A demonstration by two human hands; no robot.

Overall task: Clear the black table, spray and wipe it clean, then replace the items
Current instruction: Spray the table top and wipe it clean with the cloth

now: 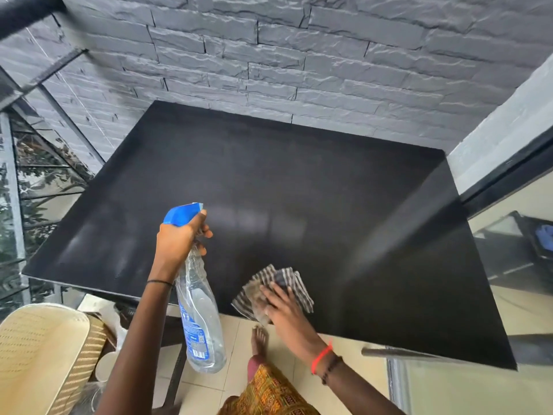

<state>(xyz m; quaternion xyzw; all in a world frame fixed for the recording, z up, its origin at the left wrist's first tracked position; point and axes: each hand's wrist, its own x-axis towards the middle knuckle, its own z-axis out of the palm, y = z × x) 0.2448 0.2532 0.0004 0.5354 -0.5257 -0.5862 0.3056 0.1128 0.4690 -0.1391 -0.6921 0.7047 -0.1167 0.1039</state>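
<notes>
The black table (299, 181) fills the middle of the view with nothing standing on it. My left hand (179, 241) grips the neck of a clear spray bottle (199, 319) with a blue trigger head, held above the table's near left part, nozzle pointing over the top. My right hand (282, 301) lies flat, fingers spread, pressing a checked grey cloth (296, 283) onto the table near its front edge. Pale hazy streaks show on the surface in front of the nozzle.
A grey stone-brick wall (299, 55) backs the table. A beige woven plastic chair (42, 354) stands at lower left with bags beside it. Glass railing (36, 175) runs on the left, a glass panel (514, 250) on the right. Tiled floor and my bare foot (259, 339) are below.
</notes>
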